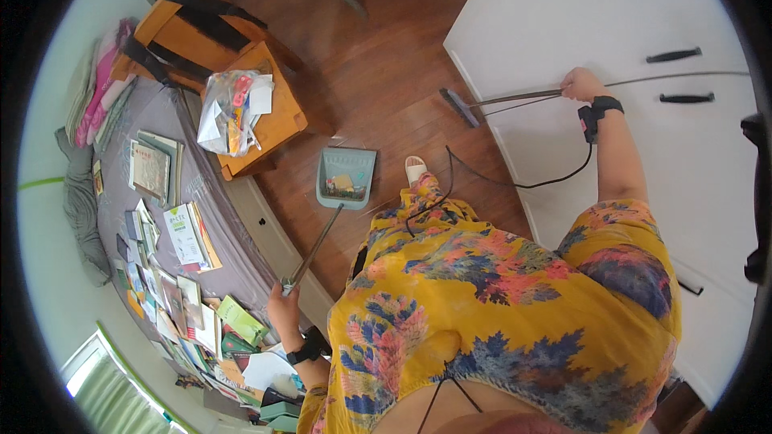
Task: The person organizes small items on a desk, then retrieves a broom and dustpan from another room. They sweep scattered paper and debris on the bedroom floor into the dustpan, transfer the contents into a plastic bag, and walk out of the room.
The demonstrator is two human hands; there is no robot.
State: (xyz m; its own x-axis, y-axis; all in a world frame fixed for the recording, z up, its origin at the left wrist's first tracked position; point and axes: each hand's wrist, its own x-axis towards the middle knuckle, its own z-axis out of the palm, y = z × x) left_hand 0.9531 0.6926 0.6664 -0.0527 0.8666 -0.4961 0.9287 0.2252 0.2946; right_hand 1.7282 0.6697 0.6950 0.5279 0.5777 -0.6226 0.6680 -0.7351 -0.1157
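My left hand (284,300) is closed around the upper end of a long dustpan handle (318,242). At its lower end the grey-blue dustpan (326,155) rests on the wooden floor, with small bits of litter inside. My right hand (582,85) grips the long, thin handle (522,97) of a broom beside the white wardrobe. Its grey broom head (461,110) with dark bristles is down at the floor by the wardrobe's base, to the right of the dustpan and apart from it.
White wardrobe doors (543,24) with black handles rise on the right. A wooden chair (277,123) holds a clear plastic bag (232,114) of odds and ends. Books (184,235) cover much of the bed (217,205) on the left. A dark cable (543,183) hangs from my right wrist.
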